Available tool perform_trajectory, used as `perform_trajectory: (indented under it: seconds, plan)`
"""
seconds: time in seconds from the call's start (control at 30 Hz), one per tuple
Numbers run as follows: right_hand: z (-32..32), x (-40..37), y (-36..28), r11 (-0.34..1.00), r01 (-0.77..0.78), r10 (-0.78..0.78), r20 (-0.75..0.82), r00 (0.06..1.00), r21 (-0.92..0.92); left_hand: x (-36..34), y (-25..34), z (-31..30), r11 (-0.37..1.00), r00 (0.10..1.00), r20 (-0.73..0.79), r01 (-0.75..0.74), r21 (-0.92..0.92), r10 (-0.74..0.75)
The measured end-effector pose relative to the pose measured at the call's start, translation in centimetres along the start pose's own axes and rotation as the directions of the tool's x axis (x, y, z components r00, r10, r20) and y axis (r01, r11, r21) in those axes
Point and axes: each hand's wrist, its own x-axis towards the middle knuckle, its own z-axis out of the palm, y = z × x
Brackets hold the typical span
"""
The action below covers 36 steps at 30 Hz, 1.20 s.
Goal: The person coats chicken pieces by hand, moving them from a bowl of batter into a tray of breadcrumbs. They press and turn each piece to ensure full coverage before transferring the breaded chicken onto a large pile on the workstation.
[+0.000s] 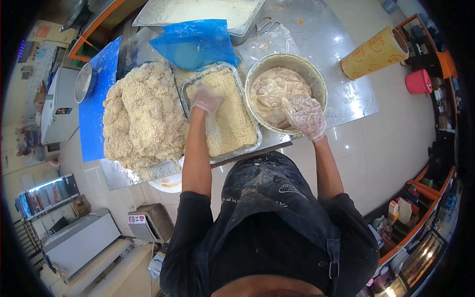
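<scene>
My left hand [206, 100], in a clear plastic glove, presses into pale crumbs [230, 126] inside a metal tray [255, 141]. Its fingertips are hidden there. To the right stands a round tub [322, 89] of raw meat pieces in creamy batter [277, 94]. Over its near right side reaches my right hand [305, 117], its plastic glove smeared with batter and its fingers down at the meat. The fingers are hidden by the glove and batter. A big heap of crumb-coated pieces [143, 111] rises left of the tray.
Behind the tray lie a blue plastic sheet [195, 44] and a large pan of white powder [198, 11]. Scissors [267, 24] rest on a clear bag [277, 42]. A yellow wrap roll [373, 54] stands at the right. A metal bowl [85, 83] sits on the blue board [96, 128].
</scene>
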Motion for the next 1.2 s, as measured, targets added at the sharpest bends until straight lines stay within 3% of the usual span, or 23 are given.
perform_trajectory:
  seconds: [0.03, 0.13, 0.23, 0.33, 0.43, 0.47, 0.5, 0.57, 0.6, 0.67, 0.73, 0.83, 0.93, 1.03, 1.07, 1.13, 1.17, 1.2]
  plan:
    - [-0.4, 0.2, -0.2, 0.999, 0.019, -0.018, 0.021, 1.0, -0.038, -0.4, 0.2, -0.4, 1.0, 0.998, 0.056, -0.017, -0.008, 0.018]
    - [-0.7, 0.7, -0.6, 1.0, -0.013, 0.013, 0.014, 1.0, -0.017, -1.4, -0.9, 0.1, 0.959, 0.997, -0.052, -0.074, -0.273, 0.062]
    - [-0.1, 0.1, -0.2, 0.999, -0.032, 0.032, 0.006, 0.999, -0.004, -5.9, -0.2, -2.1, 0.788, 0.967, -0.253, -0.173, -0.591, 0.022]
    - [-0.3, 0.5, -0.1, 0.999, 0.034, -0.035, -0.029, 0.999, -0.018, -8.0, 0.4, -5.3, 0.678, 0.924, -0.376, -0.322, -0.66, 0.073]
    - [-0.4, 0.7, 0.0, 0.996, 0.083, -0.084, -0.064, 0.994, -0.024, -12.2, 4.0, -7.9, 0.73, 0.922, -0.386, -0.283, -0.622, 0.028]
    - [-0.4, 0.6, 0.1, 0.996, 0.091, -0.092, -0.071, 0.993, -0.026, -11.5, 2.8, -6.9, 0.846, 0.827, -0.491, -0.449, -0.287, 0.273]
    - [-0.2, 0.5, 0.2, 0.996, 0.087, -0.089, -0.075, 0.993, -0.028, -11.4, 2.8, -6.2, 0.825, 0.698, -0.488, -0.558, 0.09, 0.525]
    - [0.2, 0.1, 0.3, 0.997, 0.075, -0.077, -0.085, 0.993, -0.032, -11.8, 2.7, -4.5, 0.788, 0.795, -0.192, -0.476, 0.391, 0.575]
    - [0.2, 0.2, 0.1, 0.998, 0.062, -0.064, -0.075, 0.995, -0.033, -14.3, 6.4, -4.6, 0.872, 0.94, 0.019, -0.322, 0.37, 0.339]
    - [-0.2, 0.6, -0.1, 0.999, 0.043, -0.045, -0.053, 0.998, -0.033, -12.3, 4.0, 1.9, 0.766, 0.881, 0.149, -0.466, 0.443, 0.45]
    - [-0.6, 0.9, -0.3, 1.0, 0.025, -0.025, -0.049, 0.999, -0.001, -14.4, 3.6, 6.9, 0.664, 0.868, 0.112, -0.448, 0.599, 0.485]
    - [-0.8, 1.4, -0.3, 0.999, 0.047, -0.046, -0.049, 0.998, 0.008, -11.8, -0.2, 12.9, 0.694, 0.781, -0.145, -0.432, 0.575, 0.607]
    - [-1.1, 1.7, -0.6, 0.998, 0.037, -0.037, -0.004, 0.999, -0.042, -12.1, 2.1, 8.0, 0.876, 0.935, 0.09, -0.353, 0.327, 0.343]
    - [-1.4, 1.8, -0.6, 0.999, 0.031, -0.031, 0.007, 1.0, -0.033, -10.8, 1.4, 3.6, 0.815, 0.87, -0.113, -0.394, 0.424, 0.479]
    - [-1.3, 1.7, -0.5, 0.999, 0.035, -0.035, 0.0, 0.999, -0.016, -10.2, 0.6, 3.3, 0.826, 0.825, -0.282, -0.336, 0.453, 0.49]
    - [-0.1, 0.6, 0.4, 0.998, 0.065, -0.065, -0.037, 0.997, -0.008, -9.9, 0.0, 2.4, 0.853, 0.644, -0.59, -0.206, 0.479, 0.486]
    - [0.4, 0.3, 0.8, 0.997, 0.081, -0.081, -0.062, 0.995, -0.008, -10.1, 0.1, 2.5, 0.948, 0.855, -0.46, -0.1, 0.303, 0.238]
    - [0.3, 0.3, 0.7, 0.998, 0.062, -0.063, -0.049, 0.997, -0.008, -11.6, 2.0, 1.1, 0.987, 0.967, -0.253, 0.059, 0.151, -0.02]
